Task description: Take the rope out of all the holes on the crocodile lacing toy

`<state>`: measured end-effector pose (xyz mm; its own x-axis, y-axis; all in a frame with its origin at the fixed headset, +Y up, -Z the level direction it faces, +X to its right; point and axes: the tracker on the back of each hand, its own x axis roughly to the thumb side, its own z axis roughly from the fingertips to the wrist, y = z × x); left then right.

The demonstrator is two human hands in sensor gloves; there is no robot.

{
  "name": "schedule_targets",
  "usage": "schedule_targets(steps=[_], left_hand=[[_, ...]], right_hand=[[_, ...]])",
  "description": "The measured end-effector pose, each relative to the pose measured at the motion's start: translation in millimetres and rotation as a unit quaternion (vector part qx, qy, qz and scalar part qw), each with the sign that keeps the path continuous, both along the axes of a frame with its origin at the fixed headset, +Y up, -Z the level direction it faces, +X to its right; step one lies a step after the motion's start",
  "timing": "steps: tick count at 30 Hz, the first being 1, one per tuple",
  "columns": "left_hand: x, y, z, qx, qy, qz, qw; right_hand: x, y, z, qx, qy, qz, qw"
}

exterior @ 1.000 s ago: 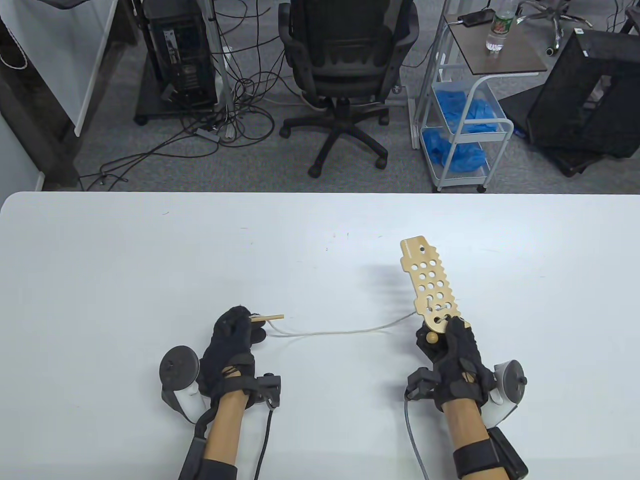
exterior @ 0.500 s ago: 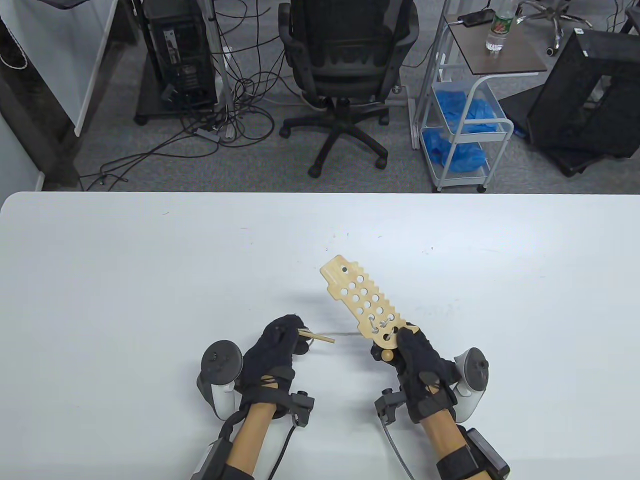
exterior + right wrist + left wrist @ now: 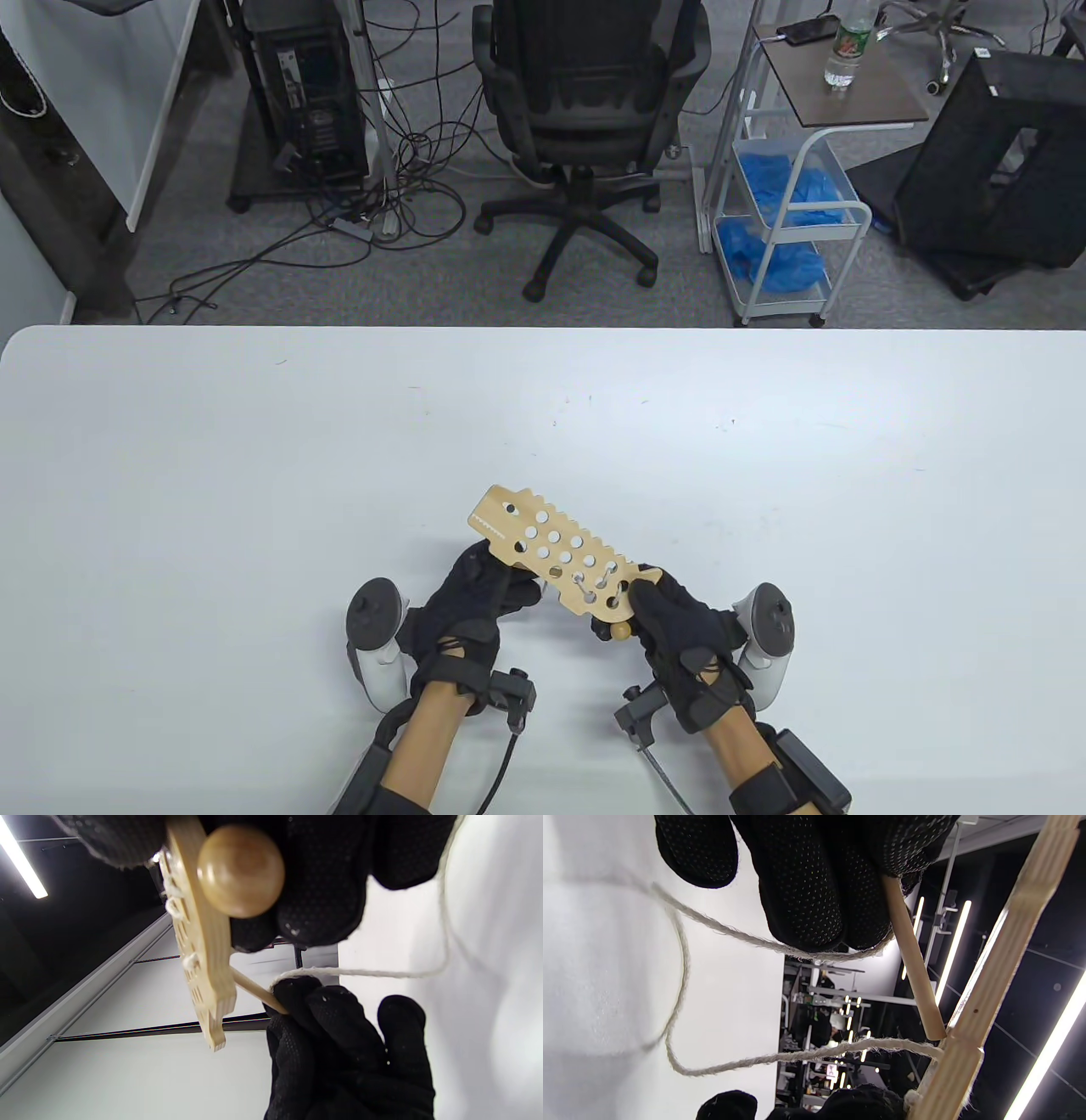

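The wooden crocodile board (image 3: pixel 543 543) is held above the table, its head pointing up-left. My right hand (image 3: pixel 649 615) grips its near end, next to a round wooden knob (image 3: pixel 241 870). White rope (image 3: pixel 594 584) is laced through a few holes near that end. My left hand (image 3: pixel 492 590) sits just under the board's left part and pinches the wooden needle stick (image 3: pixel 911 959). The stick's tip touches the board's underside (image 3: pixel 199 955). Slack rope (image 3: pixel 683 984) loops from the stick down over the table and back to the board.
The white table (image 3: pixel 254 475) stretches wide on all sides of the hands. Beyond its far edge stand an office chair (image 3: pixel 585 110), a cart with blue gloves (image 3: pixel 780 212) and floor cables.
Both hands have come together at the table's near middle. The board swung left and tilted; the once stretched rope now hangs slack, and the stick tip has reached the board's underside.
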<state>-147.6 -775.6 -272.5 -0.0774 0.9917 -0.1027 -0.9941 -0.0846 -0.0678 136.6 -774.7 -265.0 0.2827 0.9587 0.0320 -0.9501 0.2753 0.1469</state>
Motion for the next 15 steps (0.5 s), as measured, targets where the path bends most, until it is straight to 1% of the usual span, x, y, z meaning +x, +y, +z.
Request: schedule_targets(steps=[8, 12, 15], left_hand=[[9, -2, -2, -0.010, -0.050, 0.025, 0.998], [11, -3, -4, -0.014, -0.083, -0.006, 0.996], [13, -2, -3, -0.013, -0.088, -0.015, 0.996]], right_hand=[[-3, 2, 0, 0.011, 0.011, -0.006, 1.000], [-4, 4, 1, 0.013, 0.018, -0.014, 1.000], [-5, 5, 1, 0.014, 0.023, -0.016, 1.000]])
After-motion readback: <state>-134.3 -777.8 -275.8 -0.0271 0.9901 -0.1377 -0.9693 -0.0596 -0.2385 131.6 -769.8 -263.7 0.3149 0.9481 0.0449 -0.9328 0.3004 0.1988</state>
